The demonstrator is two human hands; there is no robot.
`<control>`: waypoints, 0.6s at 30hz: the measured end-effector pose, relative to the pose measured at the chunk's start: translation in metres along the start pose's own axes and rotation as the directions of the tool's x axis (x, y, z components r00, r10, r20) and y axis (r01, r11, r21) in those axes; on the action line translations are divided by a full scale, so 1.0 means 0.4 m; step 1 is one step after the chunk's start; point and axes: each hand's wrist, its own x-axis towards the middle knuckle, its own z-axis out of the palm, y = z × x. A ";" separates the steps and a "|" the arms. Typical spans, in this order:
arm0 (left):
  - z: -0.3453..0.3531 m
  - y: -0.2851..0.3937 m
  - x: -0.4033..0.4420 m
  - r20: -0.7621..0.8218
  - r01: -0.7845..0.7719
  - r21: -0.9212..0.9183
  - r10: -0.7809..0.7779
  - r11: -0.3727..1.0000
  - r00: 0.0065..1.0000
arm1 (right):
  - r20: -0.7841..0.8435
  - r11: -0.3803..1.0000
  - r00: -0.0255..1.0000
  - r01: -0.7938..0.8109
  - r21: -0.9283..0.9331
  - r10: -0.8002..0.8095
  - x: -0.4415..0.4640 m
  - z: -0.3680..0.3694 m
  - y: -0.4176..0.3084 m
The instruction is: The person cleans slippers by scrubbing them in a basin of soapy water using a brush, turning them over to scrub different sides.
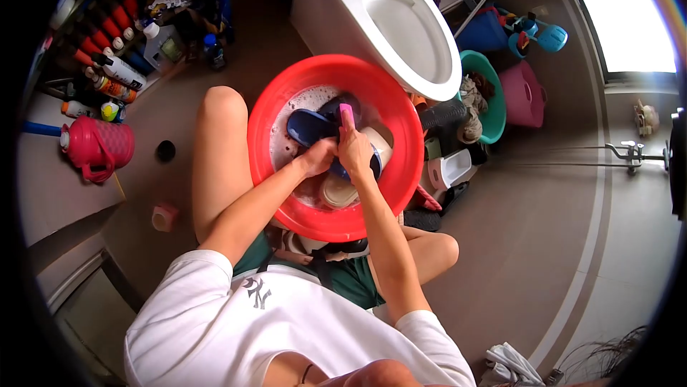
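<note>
A red basin point(266, 100) with soapy water stands between my knees and holds several slippers. My right hand point(353, 149) is closed around a pink scrubbing brush point(347, 116), whose upper end sticks out past my fingers. Beside it, my left hand point(320, 157) is closed on a dark blue slipper; the gripped part is mostly hidden by my hands. Another blue slipper point(310, 128) lies just above my left hand. A beige slipper point(338, 191) rests below my hands in the basin. Foam point(285, 111) floats along the basin's left side.
A white toilet point(411, 29) stands right behind the basin. To the right are a green basin point(494, 111) with cloths, a pink bucket point(524, 97) and more shoes. Bottles point(122, 72) fill a shelf at left, near a pink watering-can-like jug point(100, 147).
</note>
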 end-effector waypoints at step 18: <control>0.119 0.059 -0.038 0.083 0.143 -0.394 -0.120 0.908 0.989 | 0.098 0.998 0.994 -0.042 -0.039 0.046 -0.230 -0.055 -0.032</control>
